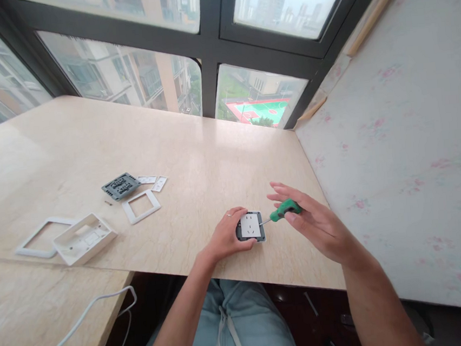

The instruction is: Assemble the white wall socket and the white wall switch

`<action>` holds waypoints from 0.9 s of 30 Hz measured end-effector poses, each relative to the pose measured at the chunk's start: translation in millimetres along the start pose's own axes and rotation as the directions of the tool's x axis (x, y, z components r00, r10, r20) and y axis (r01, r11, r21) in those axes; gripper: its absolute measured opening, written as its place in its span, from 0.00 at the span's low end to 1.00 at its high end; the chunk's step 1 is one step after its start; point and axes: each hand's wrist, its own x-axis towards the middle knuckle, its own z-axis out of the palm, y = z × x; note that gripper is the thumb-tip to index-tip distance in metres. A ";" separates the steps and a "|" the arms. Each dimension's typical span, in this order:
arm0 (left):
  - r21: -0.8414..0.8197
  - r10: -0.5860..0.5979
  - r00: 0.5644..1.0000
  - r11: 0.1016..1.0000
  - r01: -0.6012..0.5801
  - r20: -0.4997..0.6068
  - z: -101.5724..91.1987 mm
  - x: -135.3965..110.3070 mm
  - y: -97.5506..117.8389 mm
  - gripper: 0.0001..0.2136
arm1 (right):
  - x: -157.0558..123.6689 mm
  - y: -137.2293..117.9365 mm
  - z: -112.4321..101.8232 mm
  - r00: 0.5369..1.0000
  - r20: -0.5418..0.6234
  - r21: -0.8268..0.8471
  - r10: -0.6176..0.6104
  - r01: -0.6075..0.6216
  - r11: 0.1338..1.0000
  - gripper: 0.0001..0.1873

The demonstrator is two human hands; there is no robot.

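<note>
Near the front edge of the table (196, 154), the socket (250, 226) was gripped between thumb and fingers of the left hand (225, 236); the screwdriver (286, 209), tip at its right side, was held by the right hand (315, 220), fingers loosely spread.

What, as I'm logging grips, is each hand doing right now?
Left hand: closed on the socket module, holding it by its edges.
Right hand: holding the green-handled screwdriver, not fully closed.

screwdriver (285, 210) ×1; socket (250, 225) ×1; grey panel (121, 187) ×1; frames (147, 213) ×2; white plates (159, 183) ×2; box (93, 247) ×1
</note>
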 end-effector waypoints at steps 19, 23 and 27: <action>0.021 -0.024 1.000 0.999 0.024 0.003 5.2 -1.8 -5.5 0.37 | 10.3 14.6 -2.8 0.994 -0.089 -0.038 -0.061 0.057 0.998 0.20; 0.017 -0.036 0.999 0.999 0.036 0.002 4.7 -1.6 -2.8 0.37 | 14.2 21.3 2.3 0.947 -0.215 -0.252 -0.240 0.184 0.950 0.14; 0.010 -0.056 0.998 0.998 0.056 0.012 3.1 -1.5 0.4 0.37 | 10.5 20.5 4.0 0.969 -0.175 -0.142 -0.174 0.150 0.978 0.17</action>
